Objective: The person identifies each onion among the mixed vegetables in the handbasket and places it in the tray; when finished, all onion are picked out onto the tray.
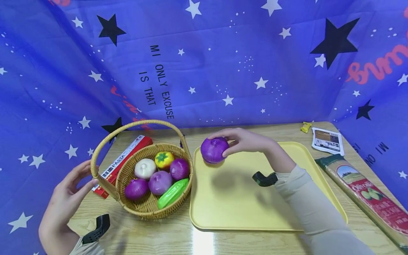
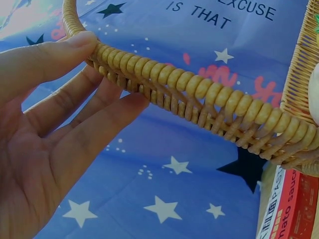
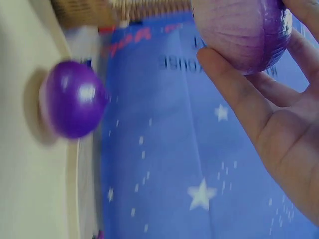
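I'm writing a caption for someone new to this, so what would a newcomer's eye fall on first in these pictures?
Probably the glossy purple onion in the right hand, held above the far left part of the yellow tray. Next, perhaps, the wicker basket of colorful vegetables left of the tray, its arched handle held by the left hand. Behind it all hangs a vivid blue star-printed cloth.

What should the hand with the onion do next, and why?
Maybe the right hand should gently lower its onion onto the tray. The onion is up above the tray, there's plenty of bare space, and another onion seems to sit there already.
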Tool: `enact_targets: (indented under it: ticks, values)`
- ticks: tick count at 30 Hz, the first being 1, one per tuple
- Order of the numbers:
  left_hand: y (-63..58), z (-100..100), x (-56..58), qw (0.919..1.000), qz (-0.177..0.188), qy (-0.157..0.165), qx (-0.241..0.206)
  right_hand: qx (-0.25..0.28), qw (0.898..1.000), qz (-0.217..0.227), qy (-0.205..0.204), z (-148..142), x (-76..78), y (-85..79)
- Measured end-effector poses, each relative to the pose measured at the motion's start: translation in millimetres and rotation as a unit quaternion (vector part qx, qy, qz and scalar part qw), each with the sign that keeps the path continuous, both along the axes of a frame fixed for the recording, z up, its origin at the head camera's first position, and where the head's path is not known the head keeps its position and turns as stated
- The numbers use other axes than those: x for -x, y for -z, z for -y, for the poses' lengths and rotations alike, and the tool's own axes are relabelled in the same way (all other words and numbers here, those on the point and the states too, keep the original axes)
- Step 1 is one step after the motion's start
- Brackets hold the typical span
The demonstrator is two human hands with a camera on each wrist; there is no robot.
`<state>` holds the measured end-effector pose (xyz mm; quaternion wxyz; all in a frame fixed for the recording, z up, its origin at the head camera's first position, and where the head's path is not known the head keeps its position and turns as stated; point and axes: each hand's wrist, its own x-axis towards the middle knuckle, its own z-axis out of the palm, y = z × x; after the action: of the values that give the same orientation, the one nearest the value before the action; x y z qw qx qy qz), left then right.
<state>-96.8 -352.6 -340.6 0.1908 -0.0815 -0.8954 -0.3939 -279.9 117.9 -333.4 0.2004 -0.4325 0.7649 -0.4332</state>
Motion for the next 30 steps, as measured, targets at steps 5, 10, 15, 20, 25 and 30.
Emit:
enact_targets:
  ticks: [5, 10, 15, 20, 25, 30]
  values:
    - [0.5, -0.1, -1.4, 1.0000, 0.006, -0.004, 0.001, 0.000, 0.997, 0.015, 0.082, -39.7, 8.5, 16.1]
    - [-0.3, -0.7, -1.3, 1.0000, 0.006, -0.007, 0.004, -0.013, 0.987, 0.018, 0.158, -75.9, 17.1, 39.2]
    - [-1.6, -0.2, -0.5, 0.9999, 0.003, -0.008, 0.010, -0.019, 0.983, -0.009, 0.180, -99.1, 25.6, 60.9]
    - [-2.4, 0.1, 0.1, 0.9998, 0.009, -0.008, 0.014, -0.032, 0.979, -0.012, 0.203, -112.5, 26.8, 78.9]
    - [-2.6, 0.6, 0.6, 0.9999, 0.007, -0.004, 0.010, -0.030, 0.978, -0.004, 0.205, -118.0, 27.2, 94.8]
    - [-1.5, 0.6, 0.6, 1.0000, -0.001, -0.003, 0.009, -0.029, 0.980, -0.003, 0.198, -118.1, 26.8, 104.8]
